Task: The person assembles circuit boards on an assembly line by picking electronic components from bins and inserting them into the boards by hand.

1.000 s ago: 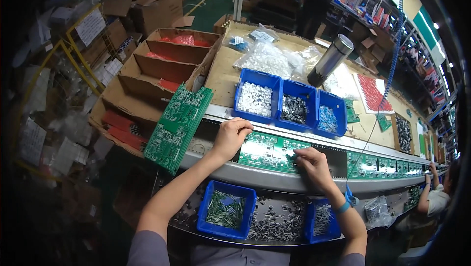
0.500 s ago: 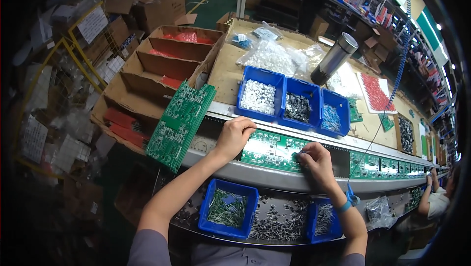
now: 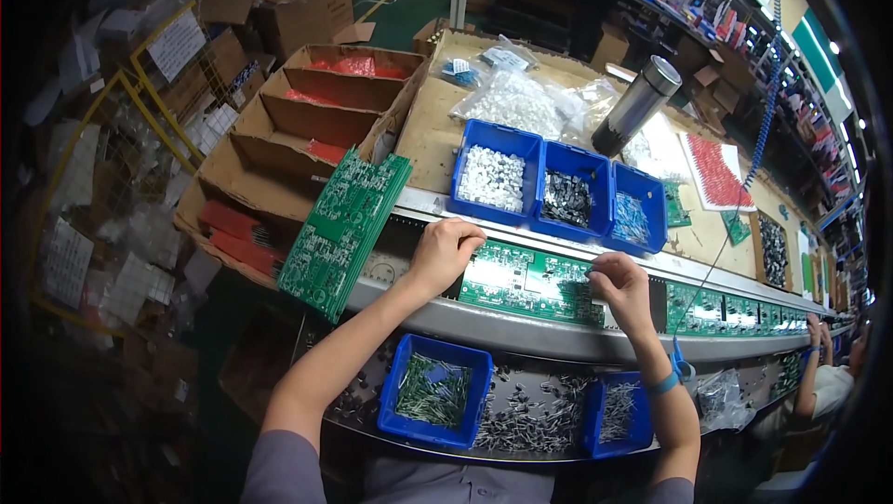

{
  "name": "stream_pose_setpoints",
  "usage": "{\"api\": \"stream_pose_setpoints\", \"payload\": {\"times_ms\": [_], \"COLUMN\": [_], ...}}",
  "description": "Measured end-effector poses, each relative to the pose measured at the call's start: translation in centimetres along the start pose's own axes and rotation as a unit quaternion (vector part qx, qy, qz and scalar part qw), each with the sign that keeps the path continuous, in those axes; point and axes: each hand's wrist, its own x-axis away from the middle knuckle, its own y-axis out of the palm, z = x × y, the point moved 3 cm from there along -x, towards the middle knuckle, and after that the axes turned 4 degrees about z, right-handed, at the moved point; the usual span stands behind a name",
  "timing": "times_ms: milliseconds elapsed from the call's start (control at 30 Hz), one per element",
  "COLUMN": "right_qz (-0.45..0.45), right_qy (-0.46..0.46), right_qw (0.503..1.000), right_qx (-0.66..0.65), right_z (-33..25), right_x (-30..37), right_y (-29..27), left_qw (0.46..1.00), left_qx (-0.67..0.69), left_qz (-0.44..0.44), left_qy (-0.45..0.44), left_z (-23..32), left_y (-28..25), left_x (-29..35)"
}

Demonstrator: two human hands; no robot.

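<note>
A green circuit board [image 3: 526, 292] lies on the rail in front of me. My left hand [image 3: 441, 258] is at its left end, thumb and forefinger pinched together by the upper corner; what they hold, if anything, is hidden. Over the board's right end is my right hand [image 3: 623, 292], fingers curled and fingertips together near a dark round part. I cannot make out whether something small is between them. To the left of my left hand, a stack of green circuit boards [image 3: 344, 236] leans slanted across the rail.
Behind the rail stand blue bins of white parts [image 3: 491, 179], black parts [image 3: 566, 198] and blue parts [image 3: 632, 218], plus a steel flask [image 3: 639, 104]. Nearer me are bins of leaded components [image 3: 433, 392]. More boards [image 3: 735, 312] line the rail rightward, near a co-worker's hands [image 3: 819, 337].
My right hand has shifted right and slightly up, uncovering more of the board's right end. My left hand stays pinched at the left corner.
</note>
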Motion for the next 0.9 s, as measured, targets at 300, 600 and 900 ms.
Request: {"api": "stream_pose_setpoints", "payload": {"times_ms": [300, 600, 900], "right_qz": [0.011, -0.031, -0.025], "right_qy": [0.010, -0.070, -0.074], "right_qw": [0.999, 0.990, 0.990], "right_qx": [0.040, 0.121, 0.119], "right_z": [-0.5, 0.0, 0.2], "right_x": [-0.4, -1.9, -2.8], "right_y": [-0.3, 2.1, 3.3], "left_qw": [0.997, 0.992, 0.959], "left_qx": [-0.059, -0.099, -0.064], "left_qz": [-0.028, -0.056, -0.221], "left_qy": [0.028, 0.047, 0.163], "left_z": [0.1, 1.2, 6.2], "left_y": [0.4, -0.2, 0.6], "left_x": [0.1, 0.2, 1.8]}}
